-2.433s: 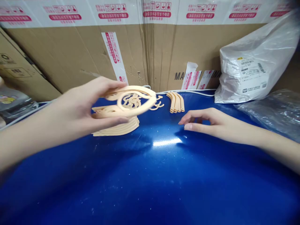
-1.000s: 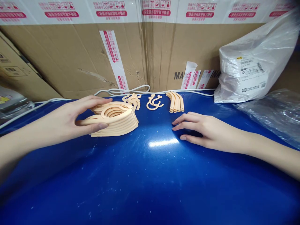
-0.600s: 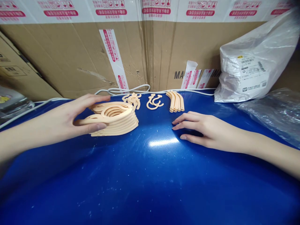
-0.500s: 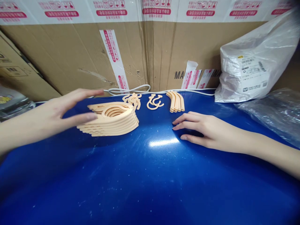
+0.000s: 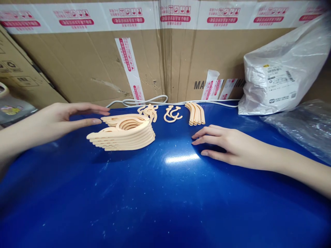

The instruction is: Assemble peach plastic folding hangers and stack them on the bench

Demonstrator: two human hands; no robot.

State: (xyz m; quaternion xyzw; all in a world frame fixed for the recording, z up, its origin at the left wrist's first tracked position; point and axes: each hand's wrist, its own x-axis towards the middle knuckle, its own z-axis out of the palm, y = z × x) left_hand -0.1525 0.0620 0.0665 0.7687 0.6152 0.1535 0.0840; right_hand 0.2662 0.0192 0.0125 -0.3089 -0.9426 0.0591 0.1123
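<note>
My left hand is at the left with thumb and fingers apart, holding nothing. Just right of its fingertips lies a stack of cream plastic hanger bodies. Behind that stack is a small heap of cream hanger hooks, and a few more hooks lie loose to its right. Several curved cream hanger arms sit side by side farther right. My right hand rests on the blue table in front of them, fingers loosely spread and nothing in them.
Large cardboard boxes stand along the back of the blue table. A white cable runs along their base. At the right are a white plastic parcel and crumpled clear plastic. A printed grey container stands far left.
My left hand has drawn back slightly left from the hanger stack, its fingers and thumb now closer together. The camera view has tilted a little. My right hand stays in place.
</note>
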